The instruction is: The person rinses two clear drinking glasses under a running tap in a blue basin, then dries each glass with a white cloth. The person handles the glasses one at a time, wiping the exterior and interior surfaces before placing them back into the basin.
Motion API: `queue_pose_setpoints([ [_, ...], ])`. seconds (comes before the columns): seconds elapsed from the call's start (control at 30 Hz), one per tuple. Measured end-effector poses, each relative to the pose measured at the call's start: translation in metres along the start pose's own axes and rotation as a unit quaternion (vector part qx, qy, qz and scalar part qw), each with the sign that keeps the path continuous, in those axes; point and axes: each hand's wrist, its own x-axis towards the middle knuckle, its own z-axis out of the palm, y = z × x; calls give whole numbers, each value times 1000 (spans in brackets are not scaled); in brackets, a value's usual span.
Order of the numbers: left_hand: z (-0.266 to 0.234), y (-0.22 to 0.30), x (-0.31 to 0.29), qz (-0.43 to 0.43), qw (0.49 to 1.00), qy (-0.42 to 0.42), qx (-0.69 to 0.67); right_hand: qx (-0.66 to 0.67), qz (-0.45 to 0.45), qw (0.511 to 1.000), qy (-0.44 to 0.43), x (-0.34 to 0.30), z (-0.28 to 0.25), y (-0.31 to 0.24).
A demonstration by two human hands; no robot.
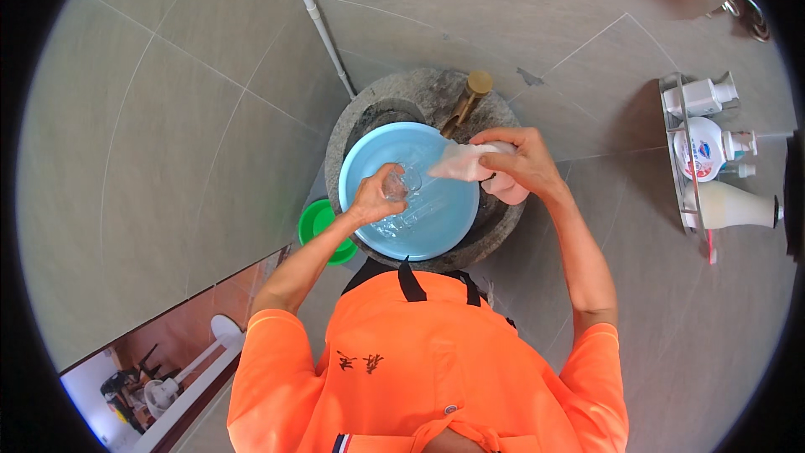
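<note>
My left hand (373, 196) is closed around a clear drinking glass (394, 185), held over the left part of a light blue basin (457, 216). Clear, shiny shapes that look like glassware or water show in the basin below it; I cannot tell which. My right hand (530, 166) grips a pale pink-white cloth (460, 163) above the basin's right rim. One end of the cloth points left toward the glass, apart from it, and the rest bunches under my fingers.
The basin sits in a round grey stone sink (345, 127) with a brass tap (471, 97) behind it. A green tub (314, 224) stands low at the left. On the right wall, a metal rack (671, 122) holds several bottles (728, 205). A white pipe (312, 10) runs down the corner.
</note>
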Motion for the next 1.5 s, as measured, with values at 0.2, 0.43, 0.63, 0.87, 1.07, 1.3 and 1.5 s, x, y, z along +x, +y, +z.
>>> queue_pose_setpoints([
  [0.2,8,22,-9,49,998,-27,-21,55,-3,996,-65,-14,5,-29],
  [0.43,8,42,-16,82,993,-56,-57,118,-4,980,-157,-8,12,0],
  [0.63,7,42,-25,44,992,-67,-101,27,61,974,-216,-20,27,18],
  [0.87,13,31,-26,112,992,-37,-37,-173,-50,970,-161,-24,48,22],
  [1.07,8,35,-30,99,993,-59,-10,-87,-73,972,-206,-31,37,-6],
  [1.3,9,42,-35,104,986,-127,-31,-300,-192,878,-321,-18,34,-12],
  [1.5,13,43,-36,136,968,-209,-19,-497,-210,741,-399,-23,55,-22],
])
